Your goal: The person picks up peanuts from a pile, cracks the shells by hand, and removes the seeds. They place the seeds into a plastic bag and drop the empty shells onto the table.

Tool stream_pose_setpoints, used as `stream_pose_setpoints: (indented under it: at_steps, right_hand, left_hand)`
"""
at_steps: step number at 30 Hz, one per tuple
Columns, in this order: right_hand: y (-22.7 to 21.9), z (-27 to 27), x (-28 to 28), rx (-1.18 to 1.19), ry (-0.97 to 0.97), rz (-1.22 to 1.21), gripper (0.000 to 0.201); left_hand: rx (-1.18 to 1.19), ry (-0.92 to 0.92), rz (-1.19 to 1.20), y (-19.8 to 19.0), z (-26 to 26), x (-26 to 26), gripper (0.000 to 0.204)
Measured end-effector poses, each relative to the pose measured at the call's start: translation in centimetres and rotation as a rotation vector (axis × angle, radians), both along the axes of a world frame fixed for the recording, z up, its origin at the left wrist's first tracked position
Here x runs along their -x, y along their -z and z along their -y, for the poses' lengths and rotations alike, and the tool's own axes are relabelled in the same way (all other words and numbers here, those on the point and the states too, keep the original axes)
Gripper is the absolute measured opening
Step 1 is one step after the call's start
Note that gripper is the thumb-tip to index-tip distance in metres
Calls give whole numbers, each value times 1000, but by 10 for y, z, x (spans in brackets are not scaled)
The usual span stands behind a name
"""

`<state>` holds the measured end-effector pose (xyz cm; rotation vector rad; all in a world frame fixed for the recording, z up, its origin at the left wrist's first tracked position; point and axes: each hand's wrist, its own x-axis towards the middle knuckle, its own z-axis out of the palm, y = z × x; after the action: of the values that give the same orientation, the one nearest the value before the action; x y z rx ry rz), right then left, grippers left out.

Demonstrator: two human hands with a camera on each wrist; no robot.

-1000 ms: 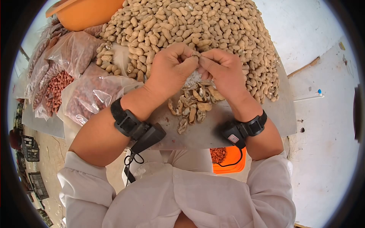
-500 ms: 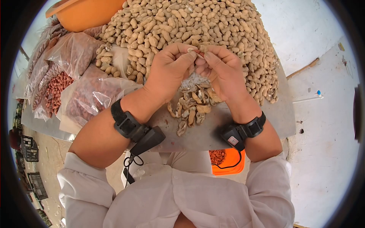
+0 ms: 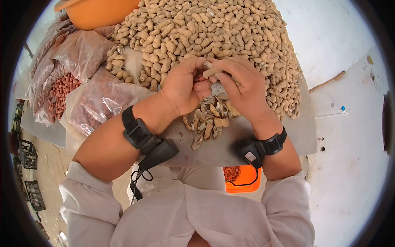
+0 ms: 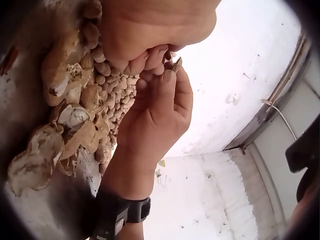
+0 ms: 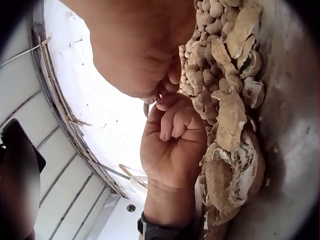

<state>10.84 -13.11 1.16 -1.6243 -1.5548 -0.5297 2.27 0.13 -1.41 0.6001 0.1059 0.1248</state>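
The heap of peanuts (image 3: 214, 29) covers most of the table (image 3: 302, 123) in front of me, the largest thing in the head view. To my left lie clear bags of shelled peanuts (image 3: 92, 101), with an orange bowl (image 3: 98, 10) beyond them and an orange bucket (image 3: 242, 179) below the table edge. Just before the heap sits a small pile of empty shells (image 3: 210, 119). Above that pile my hands meet: my left hand (image 3: 183, 86) is curled, fingertips against the right, and my right hand (image 3: 242, 88) pinches a single peanut (image 3: 210, 72) between thumb and fingers. Whether my left fingers also grip it I cannot tell.
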Motion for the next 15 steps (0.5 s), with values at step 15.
stream_pose_setpoints:
  at_steps: [15]
  right_hand:
    - [-10, 22, -21, 357, -225, -765, 11]
  left_hand:
    - [-189, -274, 8, -3, -15, 0, 21]
